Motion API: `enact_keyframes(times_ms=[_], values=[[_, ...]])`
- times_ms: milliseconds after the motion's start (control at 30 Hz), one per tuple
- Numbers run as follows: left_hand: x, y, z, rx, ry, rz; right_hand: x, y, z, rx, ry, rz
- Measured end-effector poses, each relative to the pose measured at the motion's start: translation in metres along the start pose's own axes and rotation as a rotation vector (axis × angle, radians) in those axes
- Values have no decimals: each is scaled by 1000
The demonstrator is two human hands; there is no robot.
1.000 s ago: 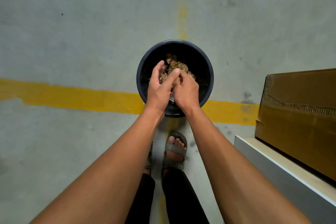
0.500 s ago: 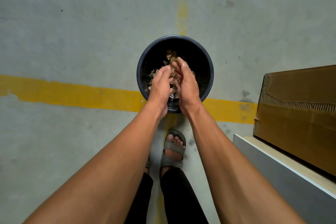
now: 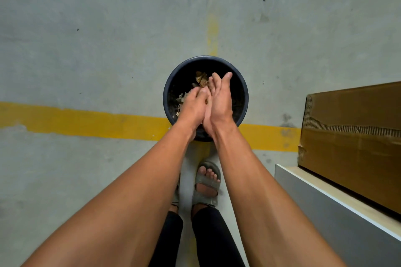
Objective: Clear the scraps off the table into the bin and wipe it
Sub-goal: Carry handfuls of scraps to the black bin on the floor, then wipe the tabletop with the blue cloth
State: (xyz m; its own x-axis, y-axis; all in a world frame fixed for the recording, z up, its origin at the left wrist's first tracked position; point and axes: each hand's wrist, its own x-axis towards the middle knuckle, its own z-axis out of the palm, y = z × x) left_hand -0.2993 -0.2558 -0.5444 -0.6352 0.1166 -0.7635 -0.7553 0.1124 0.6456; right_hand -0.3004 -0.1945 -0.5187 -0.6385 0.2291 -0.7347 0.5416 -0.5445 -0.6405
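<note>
Now our fingers (image 3: 219, 81) lie straight, palms pressed together, holding nothing we can see; left hand (image 3: 194, 106) and right hand (image 3: 220, 102) hover over the bin (image 3: 244, 97). Inside lie the scraps (image 3: 200, 79): light, crumbly, likely best scooped in cupped palms; the table (image 3: 321, 186) edge stands right.

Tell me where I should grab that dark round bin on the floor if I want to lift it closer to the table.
Probably best to grip the bin by its rolled rim, one of your hands on each side, coming straight down from above. It stands upright with its mouth open, and no handle shows. The scraps lie low inside, so fingers hooked over the rim should clear them.
</note>
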Motion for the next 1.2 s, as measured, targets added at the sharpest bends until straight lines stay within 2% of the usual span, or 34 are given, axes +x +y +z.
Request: enact_keyframes(times_ms=[133, 267, 500, 667, 833, 1033, 1100, 1200], values=[[-14, 13, -8, 134, 117, -37, -5, -9, -11, -146, 111, 33], [-31, 28, -9, 58, 174, -72, -25, -27, -26, -162, 125, 72], [-91, 100, 14, 109, 172, -59, -100, -107, -49, -341, 208, -26], [-159, 168, 68, 172, 62, -31, -180, -207, -77, -525, 357, -151], [-235, 222, 142, 293, -88, 43, -247, -289, -116, -725, 418, -269], [-304, 259, 242, 437, -245, 146, -325, -362, -200, -1092, 487, -507], [-316, 263, 274, 488, -298, 175, -342, -375, -237, -1228, 530, -510], [-323, 260, 319, 560, -344, 211, -353, -378, -297, -1443, 604, -405]])
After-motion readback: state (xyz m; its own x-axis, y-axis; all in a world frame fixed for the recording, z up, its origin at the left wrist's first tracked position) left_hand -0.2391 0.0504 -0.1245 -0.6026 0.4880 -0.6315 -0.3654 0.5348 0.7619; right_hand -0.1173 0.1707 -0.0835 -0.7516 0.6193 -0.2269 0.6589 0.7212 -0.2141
